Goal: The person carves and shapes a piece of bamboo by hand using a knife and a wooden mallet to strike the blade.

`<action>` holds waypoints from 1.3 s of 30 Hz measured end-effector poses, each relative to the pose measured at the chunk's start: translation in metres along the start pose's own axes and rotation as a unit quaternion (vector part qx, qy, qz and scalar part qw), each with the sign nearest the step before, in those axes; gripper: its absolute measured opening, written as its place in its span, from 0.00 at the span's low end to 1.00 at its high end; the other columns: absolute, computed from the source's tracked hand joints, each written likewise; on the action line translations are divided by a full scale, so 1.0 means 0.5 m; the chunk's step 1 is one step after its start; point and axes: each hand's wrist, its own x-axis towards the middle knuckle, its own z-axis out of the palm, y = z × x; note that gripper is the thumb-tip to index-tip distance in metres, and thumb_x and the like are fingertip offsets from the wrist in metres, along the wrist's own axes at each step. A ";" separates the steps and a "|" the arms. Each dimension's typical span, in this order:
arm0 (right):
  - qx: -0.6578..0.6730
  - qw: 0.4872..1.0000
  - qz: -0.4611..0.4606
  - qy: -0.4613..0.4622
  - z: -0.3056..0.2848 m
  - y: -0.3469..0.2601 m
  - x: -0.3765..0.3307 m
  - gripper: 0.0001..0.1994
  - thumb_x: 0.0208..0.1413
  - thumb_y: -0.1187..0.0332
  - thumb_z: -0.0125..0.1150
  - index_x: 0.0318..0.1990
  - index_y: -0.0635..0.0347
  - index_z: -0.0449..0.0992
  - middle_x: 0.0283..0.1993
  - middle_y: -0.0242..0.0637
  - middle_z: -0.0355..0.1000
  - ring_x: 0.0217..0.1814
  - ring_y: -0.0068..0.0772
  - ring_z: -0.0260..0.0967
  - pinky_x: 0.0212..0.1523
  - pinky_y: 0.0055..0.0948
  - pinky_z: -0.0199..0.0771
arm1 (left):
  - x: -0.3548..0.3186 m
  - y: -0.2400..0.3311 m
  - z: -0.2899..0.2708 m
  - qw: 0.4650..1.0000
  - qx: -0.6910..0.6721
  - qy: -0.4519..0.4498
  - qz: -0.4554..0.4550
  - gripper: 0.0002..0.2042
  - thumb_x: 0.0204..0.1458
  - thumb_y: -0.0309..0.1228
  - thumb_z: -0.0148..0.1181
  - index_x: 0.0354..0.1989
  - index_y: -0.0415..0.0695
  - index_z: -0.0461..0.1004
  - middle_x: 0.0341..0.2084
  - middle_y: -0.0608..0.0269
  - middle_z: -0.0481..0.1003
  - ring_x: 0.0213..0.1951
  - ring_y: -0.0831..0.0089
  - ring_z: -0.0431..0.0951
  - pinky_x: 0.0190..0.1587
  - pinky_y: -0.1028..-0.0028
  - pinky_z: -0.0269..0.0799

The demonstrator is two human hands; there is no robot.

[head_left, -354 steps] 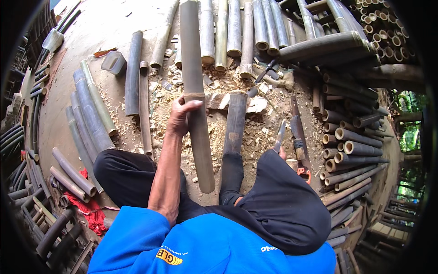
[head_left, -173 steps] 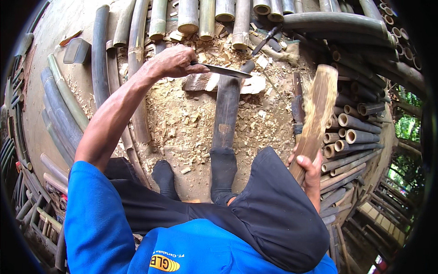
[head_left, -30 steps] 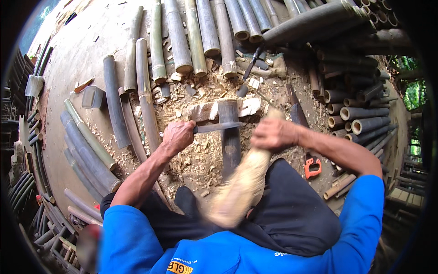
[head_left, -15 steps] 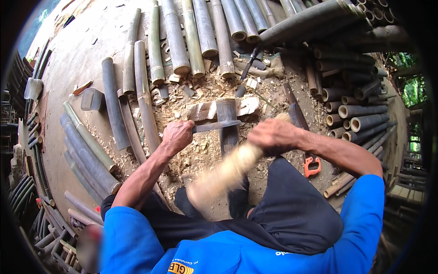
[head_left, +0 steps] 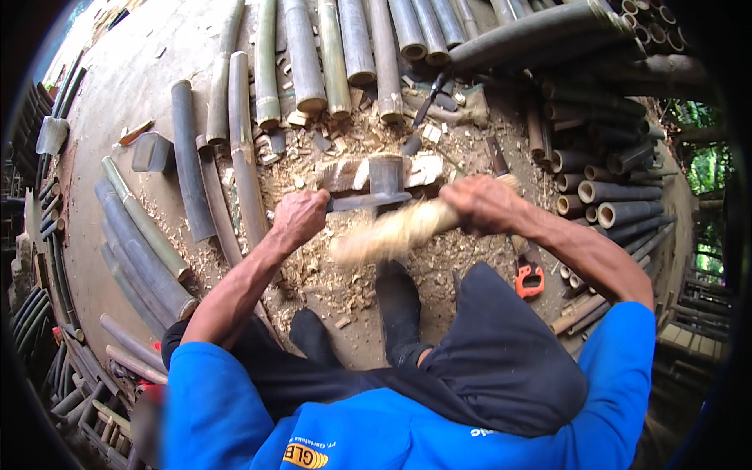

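Observation:
My left hand [head_left: 301, 215] is wrapped round the handle of a knife [head_left: 366, 202]. Its blade points right and lies across a dark bamboo piece [head_left: 385, 174], which rests against a pale, chipped wood block [head_left: 342, 175]. In my right hand [head_left: 483, 204] is a wooden mallet [head_left: 398, 232], smeared by motion, its thick end pointing left and just on my side of the blade. The mallet hides the lower part of the bamboo piece. My dark-covered feet [head_left: 398, 301] are on the ground below.
Wood chips [head_left: 313, 258] litter the ground. Bamboo poles [head_left: 305, 63] lie beyond the block, with more to the left [head_left: 141, 251] and a stack [head_left: 627, 192] at right. A saw with an orange handle [head_left: 530, 280] lies right of my knee. A plastic container [head_left: 153, 153] stands at left.
The mallet's thick end has swung up and away from me, from near my legs toward the knife. My right hand has shifted slightly right. The knife still lies across the bamboo.

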 end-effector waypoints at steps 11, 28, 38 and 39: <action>-0.028 0.969 -0.216 0.120 -0.010 -0.012 0.004 0.10 0.52 0.72 0.68 0.41 0.59 0.74 0.32 0.38 0.77 0.36 0.38 0.79 0.38 0.40 0.84 | 0.029 0.007 0.018 0.999 -0.013 0.023 0.023 0.06 0.60 0.25 0.49 0.34 0.41 0.75 0.18 0.55 0.74 0.18 0.64 0.75 0.19 0.61 0.71; -0.060 0.974 -0.210 0.064 -0.035 -0.033 0.018 0.12 0.49 0.71 0.68 0.42 0.57 0.74 0.35 0.38 0.76 0.39 0.40 0.79 0.45 0.41 0.80 | 0.007 -0.006 0.018 1.000 -0.005 0.011 -0.010 0.06 0.58 0.25 0.50 0.34 0.38 0.73 0.28 0.44 0.80 0.29 0.50 0.82 0.32 0.54 0.78; -0.026 0.975 0.108 0.194 -0.092 0.048 -0.062 0.34 0.39 0.75 0.72 0.58 0.61 0.65 0.44 0.53 0.77 0.43 0.56 0.80 0.46 0.50 0.81 | -0.012 0.022 0.040 0.987 0.067 0.126 0.070 0.15 0.59 0.43 0.65 0.47 0.48 0.73 0.43 0.59 0.76 0.36 0.63 0.79 0.43 0.63 0.76; 0.052 0.959 0.176 0.217 -0.104 0.030 -0.050 0.32 0.42 0.73 0.72 0.58 0.60 0.66 0.44 0.52 0.77 0.43 0.53 0.80 0.45 0.48 0.80 | -0.002 0.008 0.030 0.990 0.074 0.107 0.060 0.20 0.56 0.50 0.68 0.46 0.48 0.77 0.41 0.59 0.79 0.34 0.64 0.80 0.40 0.63 0.76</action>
